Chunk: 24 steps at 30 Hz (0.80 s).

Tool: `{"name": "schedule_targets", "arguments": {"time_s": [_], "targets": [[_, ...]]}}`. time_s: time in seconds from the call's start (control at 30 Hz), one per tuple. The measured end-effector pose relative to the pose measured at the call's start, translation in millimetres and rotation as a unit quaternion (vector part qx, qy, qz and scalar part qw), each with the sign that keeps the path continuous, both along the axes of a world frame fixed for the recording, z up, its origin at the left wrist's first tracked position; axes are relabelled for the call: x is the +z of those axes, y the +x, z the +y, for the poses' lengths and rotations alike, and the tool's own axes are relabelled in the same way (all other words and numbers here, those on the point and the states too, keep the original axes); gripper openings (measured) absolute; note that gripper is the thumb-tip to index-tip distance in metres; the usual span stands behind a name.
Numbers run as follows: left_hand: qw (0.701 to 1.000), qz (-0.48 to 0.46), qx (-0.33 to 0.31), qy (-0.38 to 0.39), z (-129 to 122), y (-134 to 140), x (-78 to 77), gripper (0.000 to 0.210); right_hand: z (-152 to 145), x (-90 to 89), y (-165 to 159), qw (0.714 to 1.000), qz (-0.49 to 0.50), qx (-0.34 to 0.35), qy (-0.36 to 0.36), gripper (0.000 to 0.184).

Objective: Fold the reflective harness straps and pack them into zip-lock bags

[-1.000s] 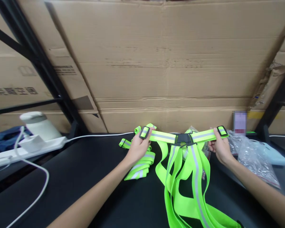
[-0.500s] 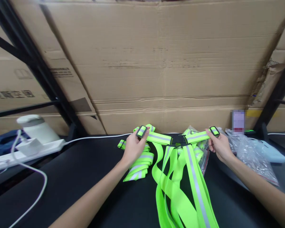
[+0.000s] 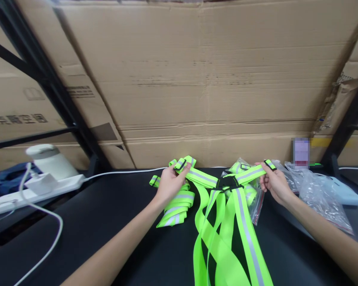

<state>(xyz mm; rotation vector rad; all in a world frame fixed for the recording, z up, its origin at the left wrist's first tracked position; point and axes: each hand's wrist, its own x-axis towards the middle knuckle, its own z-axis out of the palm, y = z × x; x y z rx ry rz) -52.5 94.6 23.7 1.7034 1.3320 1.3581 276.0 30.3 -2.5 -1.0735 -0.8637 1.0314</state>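
Over the black table [image 3: 92, 214], the fingers of my left hand [image 3: 170, 184] and right hand [image 3: 276, 184] pinch a neon-green harness [image 3: 248, 230] by opposite sides, its black buckle [image 3: 227, 182] sagging between; I'd pull evenly, keeping it untwisted.

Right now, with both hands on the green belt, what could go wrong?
1. The loose green straps trail crossed below the black buckle, so they might tangle.
2. The left hand holds one end of the green belt right by the folded green bundle; the two could snag together.
3. The right hand holds the other end close to a clear bag, which might get dragged along.
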Motion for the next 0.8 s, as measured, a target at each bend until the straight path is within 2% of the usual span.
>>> {"name": "schedule_targets", "arguments": {"time_s": [0.1,0.13,0.2,0.27,0.33,0.43,0.5,0.6,0.67,0.7,0.8], "targets": [[0.986,0.125,0.048,0.103,-2,-2,-0.6,0.048,-1,1.6,-3,1.0,-0.004,0.023,-0.002,0.054],[0.966,0.194,0.068,0.157,-4,-1,-0.5,0.053,-2,2.0,-4,1.0,-0.005,0.029,-0.002,0.053],[0.908,0.322,0.085,0.255,-12,2,0.0,0.054,-3,2.4,-8,0.999,-0.01,0.042,-0.001,0.052],[0.872,0.379,0.046,0.305,-22,10,0.1,0.047,-4,2.3,-10,0.999,-0.017,0.051,0.004,0.053],[0.869,0.375,-0.032,0.323,-35,21,-0.1,0.04,-6,2.9,-12,0.998,-0.029,0.056,0.015,0.055],[0.899,0.313,-0.139,0.272,-51,39,2.9,0.037,-9,9.7,-15,0.996,-0.052,0.062,0.043,0.06],[0.913,0.279,-0.199,0.221,-53,50,10.9,0.054,-9,21.9,-19,0.994,-0.066,0.065,0.064,0.061],[0.912,0.261,-0.264,0.176,-44,66,34.2,0.095,-7,53.5,-30,0.986,-0.095,0.074,0.117,0.057],[0.906,0.236,-0.322,0.144,-35,77,54.0,0.106,-4,80.7,-40,0.974,-0.129,0.087,0.162,0.053],[0.901,0.217,-0.357,0.12,-31,81,63.8,0.102,-1,94.5,-44,0.969,-0.145,0.093,0.178,0.052],[0.884,0.174,-0.433,0.04,-27,91,87.9,0.059,6,129.7,-50,0.954,-0.181,0.102,0.217,0.05]]}}
